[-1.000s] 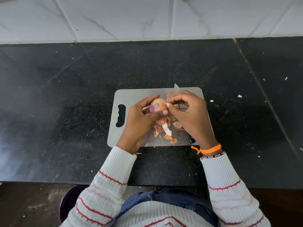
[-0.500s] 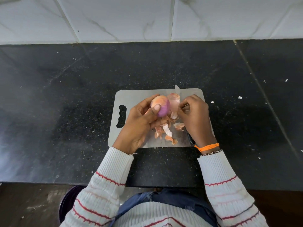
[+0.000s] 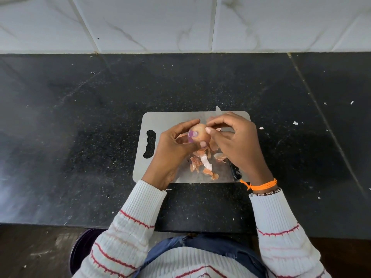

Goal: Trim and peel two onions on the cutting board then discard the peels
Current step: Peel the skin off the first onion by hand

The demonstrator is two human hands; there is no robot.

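Observation:
A small onion with tan skin and a purple cut end sits between my two hands above the grey cutting board. My left hand grips it from the left, thumb underneath. My right hand pinches at the onion's top right side with thumb and fingertips. Loose peels lie on the board below the onion. A knife lies under my right hand, its blade tip past the board's far edge and its black handle near my wrist. I see no second onion.
The board lies on a black stone counter backed by a white tiled wall. Small white scraps dot the counter on the right. A dark round bin stands on the floor below the counter edge, at my left.
My left hand has turned the onion back so its purple cut end faces me. My right hand has returned from the peels to pinch at the onion's top.

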